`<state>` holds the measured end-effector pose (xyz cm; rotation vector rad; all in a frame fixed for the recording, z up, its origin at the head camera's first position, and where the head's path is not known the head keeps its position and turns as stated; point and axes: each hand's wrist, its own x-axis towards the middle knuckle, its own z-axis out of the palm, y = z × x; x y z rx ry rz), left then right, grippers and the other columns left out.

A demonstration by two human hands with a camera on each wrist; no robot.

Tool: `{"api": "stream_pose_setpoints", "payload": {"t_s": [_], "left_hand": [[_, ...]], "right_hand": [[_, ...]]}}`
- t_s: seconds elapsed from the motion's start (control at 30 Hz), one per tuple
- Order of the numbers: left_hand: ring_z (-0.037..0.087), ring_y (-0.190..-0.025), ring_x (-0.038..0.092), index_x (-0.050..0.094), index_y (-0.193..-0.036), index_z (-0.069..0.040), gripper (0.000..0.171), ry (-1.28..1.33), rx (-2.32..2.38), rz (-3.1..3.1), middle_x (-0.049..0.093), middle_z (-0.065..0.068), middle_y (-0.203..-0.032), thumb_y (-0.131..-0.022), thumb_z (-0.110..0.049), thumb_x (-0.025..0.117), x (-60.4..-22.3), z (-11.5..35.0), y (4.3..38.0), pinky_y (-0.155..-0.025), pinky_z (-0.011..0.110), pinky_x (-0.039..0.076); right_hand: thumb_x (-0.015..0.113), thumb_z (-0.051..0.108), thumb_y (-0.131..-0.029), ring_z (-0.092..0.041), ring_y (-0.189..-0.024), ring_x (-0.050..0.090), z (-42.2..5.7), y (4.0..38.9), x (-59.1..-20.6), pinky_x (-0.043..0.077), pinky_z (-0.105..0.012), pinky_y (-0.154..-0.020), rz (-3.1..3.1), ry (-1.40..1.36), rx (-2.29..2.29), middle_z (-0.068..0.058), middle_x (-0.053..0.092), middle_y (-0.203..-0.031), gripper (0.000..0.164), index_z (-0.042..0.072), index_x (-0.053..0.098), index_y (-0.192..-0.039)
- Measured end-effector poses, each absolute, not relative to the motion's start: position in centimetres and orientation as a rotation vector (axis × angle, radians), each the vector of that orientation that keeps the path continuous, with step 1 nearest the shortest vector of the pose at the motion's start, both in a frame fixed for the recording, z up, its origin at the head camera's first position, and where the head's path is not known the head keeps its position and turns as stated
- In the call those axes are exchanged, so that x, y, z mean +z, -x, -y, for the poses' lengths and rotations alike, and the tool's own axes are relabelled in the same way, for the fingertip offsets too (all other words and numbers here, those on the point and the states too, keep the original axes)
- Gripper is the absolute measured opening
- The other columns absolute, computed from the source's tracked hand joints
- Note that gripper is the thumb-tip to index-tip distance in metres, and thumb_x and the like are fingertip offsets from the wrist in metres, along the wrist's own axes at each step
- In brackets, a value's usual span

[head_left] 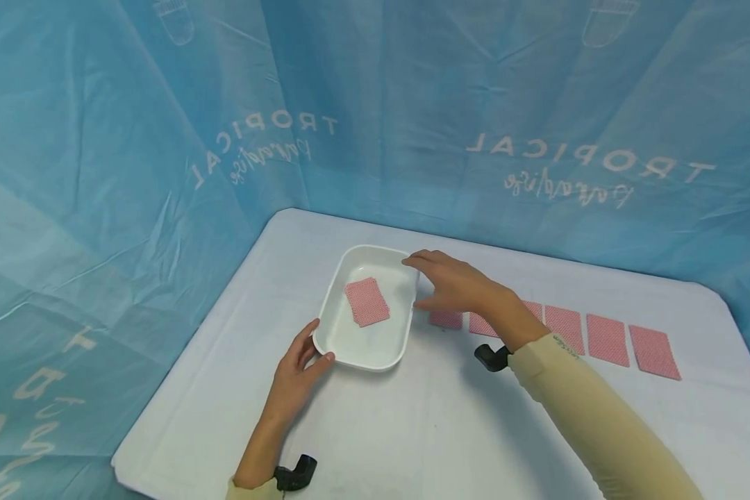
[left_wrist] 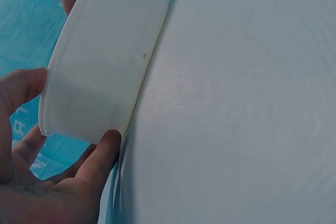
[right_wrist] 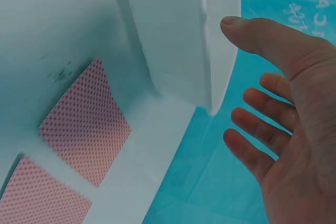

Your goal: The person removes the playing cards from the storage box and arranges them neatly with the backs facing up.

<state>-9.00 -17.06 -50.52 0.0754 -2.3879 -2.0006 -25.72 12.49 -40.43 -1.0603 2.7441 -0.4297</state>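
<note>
A white rectangular tub (head_left: 362,357) with rounded corners stands on the table, a small stack of red-patterned playing cards (head_left: 367,303) lying face down inside. At its near left corner my left hand (head_left: 296,378) holds the tub, thumb on the near side and fingers around the left side. In the left wrist view, fingertips meet the tub's rim and the lower edge of its wall (left_wrist: 100,56). My right hand (head_left: 453,281) is beside the tub's right rim with spread fingers. The right wrist view shows its thumb (right_wrist: 247,32) overlapping the rim and the palm empty.
To the right, several face-down red-backed cards (head_left: 655,352) lie in a row, some partly behind my right forearm. A white cloth covers the table (head_left: 375,430). Blue printed curtains (head_left: 412,83) hang behind and to the left.
</note>
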Motion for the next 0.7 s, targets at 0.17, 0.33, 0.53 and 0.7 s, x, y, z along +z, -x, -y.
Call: {"api": "stream_pose_setpoints", "payload": {"t_s": [0.17, 0.33, 0.53, 0.7], "left_hand": [[0.025, -0.13, 0.044, 0.038, -0.146, -0.027, 0.068, -0.083, -2.014, 2.38, 0.048, 0.01, -0.139, -0.088, -0.03, 0.072, -50.6, 17.1, 9.1, -0.098, 0.045, 0.042], [0.026, -0.127, 0.047, 0.039, -0.145, -0.027, 0.068, -0.073, -2.011, 2.377, 0.049, 0.009, -0.138, -0.087, -0.031, 0.073, -50.7, 17.2, 9.2, -0.095, 0.043, 0.045], [0.027, -0.126, 0.048, 0.041, -0.144, -0.028, 0.066, -0.093, -1.981, 2.379, 0.051, 0.009, -0.136, -0.086, -0.03, 0.074, -50.7, 17.4, 9.1, -0.094, 0.044, 0.046], [0.026, -0.125, 0.049, 0.042, -0.143, -0.028, 0.065, -0.112, -1.97, 2.394, 0.052, 0.007, -0.136, -0.086, -0.031, 0.074, -50.7, 17.3, 9.3, -0.094, 0.048, 0.045]], "right_hand": [[0.078, 0.038, -0.079, -0.019, -0.133, 0.034, -10.8, 26.0, -40.5, 0.039, -0.044, -0.102, -2.705, 1.071, -0.419, 0.001, 0.04, -0.145, 0.08, 0.018, 0.04, -0.146], [0.079, 0.039, -0.077, -0.017, -0.133, 0.034, -9.3, 26.2, -40.9, 0.039, -0.042, -0.102, -2.68, 1.063, -0.424, 0.003, 0.04, -0.145, 0.082, 0.02, 0.041, -0.146], [0.08, 0.038, -0.076, -0.018, -0.135, 0.032, -7.8, 26.4, -41.4, 0.039, -0.042, -0.102, -2.641, 1.084, -0.45, 0.001, 0.039, -0.146, 0.084, 0.02, 0.04, -0.147], [0.083, 0.039, -0.073, -0.018, -0.133, 0.033, -6.6, 26.6, -42.5, 0.042, -0.042, -0.099, -2.641, 1.078, -0.397, 0.0, 0.038, -0.146, 0.086, 0.021, 0.041, -0.146]]}}
